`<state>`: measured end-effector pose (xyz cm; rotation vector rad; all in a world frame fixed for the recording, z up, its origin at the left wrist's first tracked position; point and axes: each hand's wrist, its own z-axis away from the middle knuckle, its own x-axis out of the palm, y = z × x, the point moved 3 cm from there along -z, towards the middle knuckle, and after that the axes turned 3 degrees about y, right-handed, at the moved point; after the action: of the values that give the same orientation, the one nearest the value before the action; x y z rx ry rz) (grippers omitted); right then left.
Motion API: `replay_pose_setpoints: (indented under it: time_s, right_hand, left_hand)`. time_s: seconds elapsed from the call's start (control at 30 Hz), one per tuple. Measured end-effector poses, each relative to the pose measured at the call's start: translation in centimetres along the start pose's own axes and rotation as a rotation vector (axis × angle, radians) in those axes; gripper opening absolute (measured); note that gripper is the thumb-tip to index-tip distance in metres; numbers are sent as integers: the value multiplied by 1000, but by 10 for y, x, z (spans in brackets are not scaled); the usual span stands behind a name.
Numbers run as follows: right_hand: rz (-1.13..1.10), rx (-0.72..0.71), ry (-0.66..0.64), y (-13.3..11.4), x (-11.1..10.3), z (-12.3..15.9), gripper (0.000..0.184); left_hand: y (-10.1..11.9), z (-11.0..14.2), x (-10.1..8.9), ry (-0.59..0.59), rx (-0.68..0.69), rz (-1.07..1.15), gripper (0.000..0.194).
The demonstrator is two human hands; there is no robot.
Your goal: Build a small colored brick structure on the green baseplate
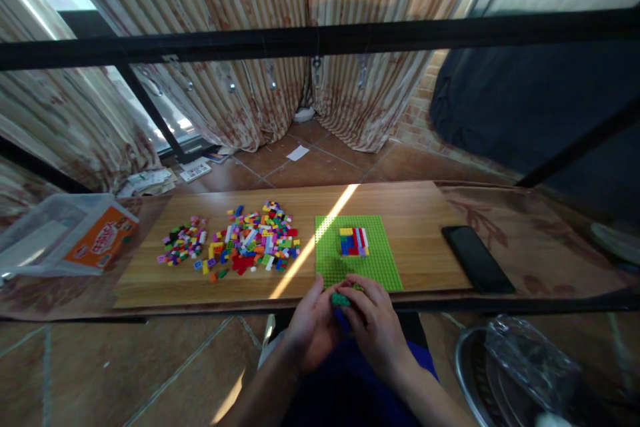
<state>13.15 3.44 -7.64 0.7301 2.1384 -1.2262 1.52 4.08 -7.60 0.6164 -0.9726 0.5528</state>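
Just past the table's near edge, my two hands meet around a small dark green toy brick. My right hand pinches it between thumb and fingers. On the other side, my left hand curls its fingers against the brick, its thumb raised; part of this grip is hidden. Beyond my fingertips a light green studded baseplate lies flat on the wooden board. It carries a compact block of toy bricks in yellow, blue, red and white.
Loose toy bricks form a wide pile on the wooden board, with a smaller pile farther left. A clear plastic box with an orange label stands at far left. A black phone lies on the right.
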Motion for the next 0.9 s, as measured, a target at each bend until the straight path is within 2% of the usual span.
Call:
replay_pose_setpoints:
  time_s: [0.07, 0.17, 0.23, 0.3, 0.4, 0.53, 0.67, 0.8, 0.9]
  right_hand:
    - [-5, 9, -8, 2, 0, 0, 23]
    - [-17, 19, -9, 6, 1, 1, 22]
    - [-31, 31, -15, 8, 2, 2, 21]
    - [-51, 40, -40, 9, 3, 3, 21]
    - [-82, 36, -85, 10, 6, 3, 22]
    - [-111, 26, -98, 13, 7, -1, 22]
    - [-120, 26, -123, 18, 8, -6, 19]
    - [-91, 20, -112, 22, 6, -12, 14]
    - [-56, 1, -82, 28, 5, -24, 15]
  left_hand:
    - [-2, -1, -7, 65, -3, 10, 43]
    - [-6, -3, -22, 258, 6, -52, 32]
    - [-7, -3, -30, 374, 53, -177, 31]
    - [-5, -2, -32, 431, 134, -348, 32]
    - [-1, 1, -30, 445, 226, -549, 30]
    - [4, 0, -26, 459, 312, -645, 25]
    - [9, -9, -30, 455, 435, -737, 20]
    - [16, -20, -37, 477, 504, -888, 23]
    - [27, -28, -32, 502, 577, -1054, 27]
